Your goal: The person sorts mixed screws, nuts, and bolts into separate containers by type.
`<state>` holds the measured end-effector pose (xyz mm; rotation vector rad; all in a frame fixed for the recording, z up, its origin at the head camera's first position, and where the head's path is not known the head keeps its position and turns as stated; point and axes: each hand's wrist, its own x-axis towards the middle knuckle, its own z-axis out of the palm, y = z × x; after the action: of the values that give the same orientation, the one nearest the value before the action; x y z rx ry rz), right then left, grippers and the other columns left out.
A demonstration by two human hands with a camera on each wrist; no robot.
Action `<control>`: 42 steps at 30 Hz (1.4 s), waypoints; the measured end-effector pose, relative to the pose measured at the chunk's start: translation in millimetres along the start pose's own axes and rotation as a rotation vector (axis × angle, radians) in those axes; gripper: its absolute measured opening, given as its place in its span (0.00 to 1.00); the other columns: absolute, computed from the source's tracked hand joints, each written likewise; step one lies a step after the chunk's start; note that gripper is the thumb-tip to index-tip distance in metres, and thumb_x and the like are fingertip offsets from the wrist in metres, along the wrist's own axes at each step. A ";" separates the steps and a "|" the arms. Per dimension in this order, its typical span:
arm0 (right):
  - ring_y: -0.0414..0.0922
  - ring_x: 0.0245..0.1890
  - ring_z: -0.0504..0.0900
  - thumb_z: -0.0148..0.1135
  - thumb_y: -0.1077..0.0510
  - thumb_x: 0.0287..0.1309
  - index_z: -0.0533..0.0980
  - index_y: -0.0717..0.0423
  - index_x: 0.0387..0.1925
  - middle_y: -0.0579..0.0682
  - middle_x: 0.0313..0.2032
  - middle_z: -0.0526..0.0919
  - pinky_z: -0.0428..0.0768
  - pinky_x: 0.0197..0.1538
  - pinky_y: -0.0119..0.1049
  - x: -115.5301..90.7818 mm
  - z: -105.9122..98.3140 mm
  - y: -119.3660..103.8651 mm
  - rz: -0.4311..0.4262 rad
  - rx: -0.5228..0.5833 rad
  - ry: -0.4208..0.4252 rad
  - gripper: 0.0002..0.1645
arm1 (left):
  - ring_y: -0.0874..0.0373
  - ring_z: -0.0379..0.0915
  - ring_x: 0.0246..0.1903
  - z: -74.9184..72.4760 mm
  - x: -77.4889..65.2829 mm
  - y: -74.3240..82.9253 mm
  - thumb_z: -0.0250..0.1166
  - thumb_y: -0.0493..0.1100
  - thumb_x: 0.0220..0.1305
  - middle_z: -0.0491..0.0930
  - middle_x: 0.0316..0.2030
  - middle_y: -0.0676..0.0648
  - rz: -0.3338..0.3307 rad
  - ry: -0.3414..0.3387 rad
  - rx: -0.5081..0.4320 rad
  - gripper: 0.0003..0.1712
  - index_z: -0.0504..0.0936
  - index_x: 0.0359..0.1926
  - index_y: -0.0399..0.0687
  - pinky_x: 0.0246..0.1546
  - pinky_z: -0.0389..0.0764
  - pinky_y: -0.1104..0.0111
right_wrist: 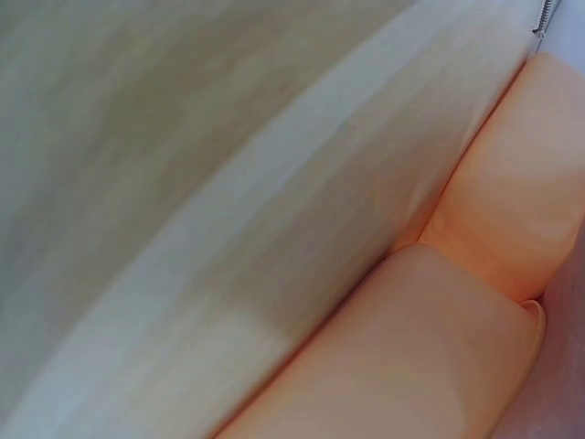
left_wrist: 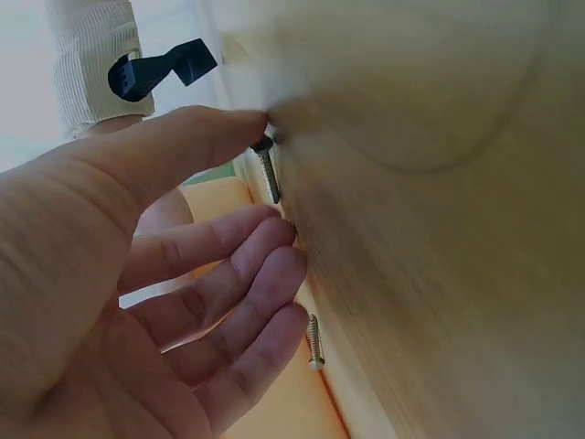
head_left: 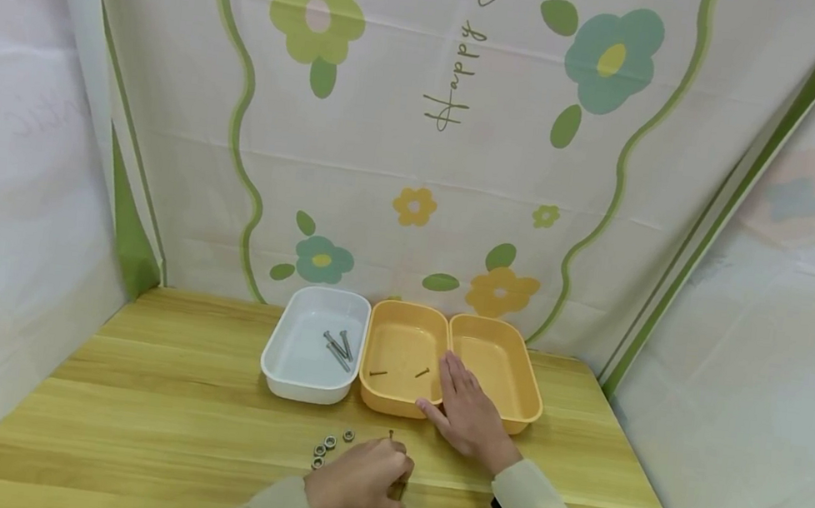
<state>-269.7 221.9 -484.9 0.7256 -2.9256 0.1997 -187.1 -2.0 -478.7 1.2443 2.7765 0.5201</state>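
Observation:
My left hand (head_left: pixel 361 479) is low over the wooden table, thumb and fingers apart around a small screw (left_wrist: pixel 270 176). Its thumb tip is right at that screw's head in the left wrist view. Just beyond the fingertips lies another screw (head_left: pixel 390 434). The right hand (head_left: pixel 468 416) rests with straight fingers over the shared rim of the middle yellow tray (head_left: pixel 390 405) and the right yellow tray (head_left: pixel 529 410). Inside the middle tray are two small screws (head_left: pixel 422 372).
Left of the yellow trays stands a white tray (head_left: pixel 304 391) holding several long bolts (head_left: pixel 338 355). Several hex nuts (head_left: pixel 330 442) lie on the table (head_left: pixel 155 418) beside my left hand. A flowered cloth (head_left: pixel 420 146) hangs behind the trays, with cloth walls at both sides.

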 end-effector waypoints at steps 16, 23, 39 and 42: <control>0.57 0.85 0.51 0.43 0.28 0.78 0.46 0.66 0.83 0.63 0.84 0.47 0.59 0.83 0.55 0.0 0.2 0.1 -0.001 -0.011 0.010 0.56 | 0.73 0.62 0.21 -22.2 -0.2 -13.5 0.75 0.33 0.53 0.73 0.22 0.60 0.047 0.017 -0.037 0.13 0.81 0.23 0.52 0.21 0.67 0.82; 0.56 0.85 0.50 0.43 0.28 0.78 0.46 0.66 0.83 0.63 0.84 0.47 0.59 0.83 0.56 0.9 0.9 1.6 0.003 -0.010 0.010 0.56 | 0.72 0.58 0.20 -43.8 0.9 -20.6 0.70 0.28 0.54 0.69 0.20 0.60 0.083 0.054 -0.045 0.15 0.77 0.21 0.51 0.21 0.62 0.81; 0.57 0.85 0.50 0.43 0.28 0.78 0.46 0.66 0.83 0.63 0.84 0.48 0.59 0.83 0.56 0.9 1.3 0.6 0.004 -0.009 0.001 0.56 | 0.68 0.66 0.25 -83.3 16.9 -39.7 0.75 0.31 0.54 0.75 0.25 0.56 0.068 0.185 0.155 0.12 0.81 0.25 0.49 0.25 0.71 0.80; 0.57 0.85 0.51 0.43 0.28 0.78 0.46 0.66 0.83 0.63 0.84 0.48 0.60 0.83 0.56 1.0 1.4 0.6 0.003 -0.008 0.007 0.56 | 0.66 0.68 0.27 -88.3 20.7 -42.9 0.75 0.32 0.56 0.77 0.27 0.55 0.071 0.214 0.184 0.12 0.81 0.25 0.50 0.27 0.72 0.79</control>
<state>-271.0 221.7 -486.2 0.7180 -2.9193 0.1909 -248.1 -38.1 -407.7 1.4062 3.0267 0.4341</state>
